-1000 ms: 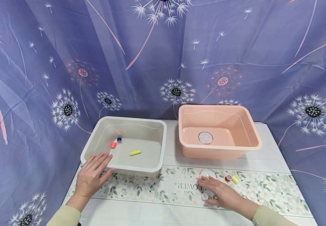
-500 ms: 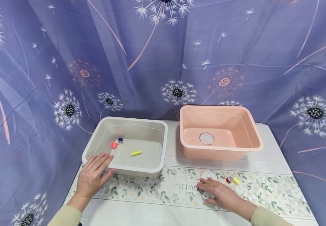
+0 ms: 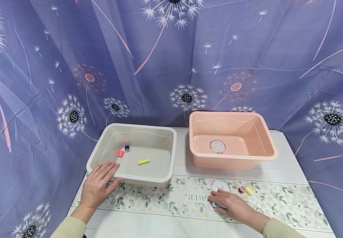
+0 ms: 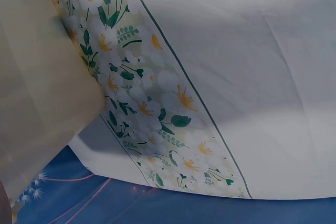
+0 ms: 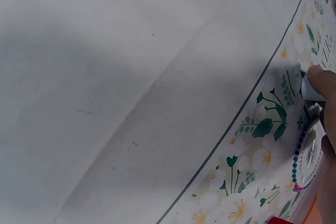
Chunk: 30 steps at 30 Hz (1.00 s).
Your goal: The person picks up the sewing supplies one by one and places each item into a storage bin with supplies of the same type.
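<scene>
My right hand [image 3: 232, 205] pinches a white thread spool [image 3: 215, 204] on the tabletop, thumb on one side and fingers on the other. In the right wrist view the white spool [image 5: 312, 89] shows beside the thumb. Just beyond the fingers lies a clear pin wheel [image 3: 220, 185] ringed with coloured pin heads. A red thread spool [image 3: 241, 189] and a yellow thread spool [image 3: 249, 191] lie to its right. My left hand [image 3: 97, 186], fingers straight, rests at the near left rim of the grey bin [image 3: 173, 155]. The left wrist view does not show its fingers.
Inside the grey bin are a yellow spool [image 3: 143, 161], a coral-red spool [image 3: 120, 153] and a dark blue spool [image 3: 127, 148]. The pink bin [image 3: 233, 158] at the back right holds another pin wheel [image 3: 217, 146]. A dandelion-patterned curtain [image 3: 159, 66] hangs behind the table.
My right thumb and fingers have closed in around the white spool, which shows less now. My left hand stays put at the grey bin, and the view has shifted slightly.
</scene>
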Tool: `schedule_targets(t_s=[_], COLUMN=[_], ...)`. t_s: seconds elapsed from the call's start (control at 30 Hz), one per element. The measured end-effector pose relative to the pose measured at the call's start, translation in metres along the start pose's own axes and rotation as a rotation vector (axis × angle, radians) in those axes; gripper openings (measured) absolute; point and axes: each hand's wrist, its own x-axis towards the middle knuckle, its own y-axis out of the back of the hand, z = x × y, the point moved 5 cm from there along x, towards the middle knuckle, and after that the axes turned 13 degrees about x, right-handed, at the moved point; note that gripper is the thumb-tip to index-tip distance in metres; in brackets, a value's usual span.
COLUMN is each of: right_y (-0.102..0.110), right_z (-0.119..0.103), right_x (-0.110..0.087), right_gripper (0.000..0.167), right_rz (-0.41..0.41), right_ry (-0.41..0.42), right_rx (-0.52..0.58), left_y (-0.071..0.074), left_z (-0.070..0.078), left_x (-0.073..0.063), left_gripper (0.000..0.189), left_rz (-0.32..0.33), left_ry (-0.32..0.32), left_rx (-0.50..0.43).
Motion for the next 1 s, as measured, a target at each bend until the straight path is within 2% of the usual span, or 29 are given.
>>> schedule_targets(t_s=[0.47, 0.63, 1.0], right_y=[0.015, 0.02, 0.038], right_z=[0.0, -0.002, -0.026], right_x=[0.014, 0.022, 0.05], right_gripper=[0.044, 0.042, 0.044], right_rz=[0.061, 0.098, 0.131], right_ry=[0.004, 0.03, 0.059], right_rx=[-0.019, -0.029, -0.006], left_y=[0.0, 0.0, 0.0], left_z=[0.0, 0.0, 0.0], left_x=[0.0, 0.0, -0.001], left_gripper=[0.065, 0.063, 0.062], left_rz=[0.01, 0.007, 0.007], left_ry=[0.002, -0.001, -0.003], left_rx=[-0.007, -0.013, -0.012])
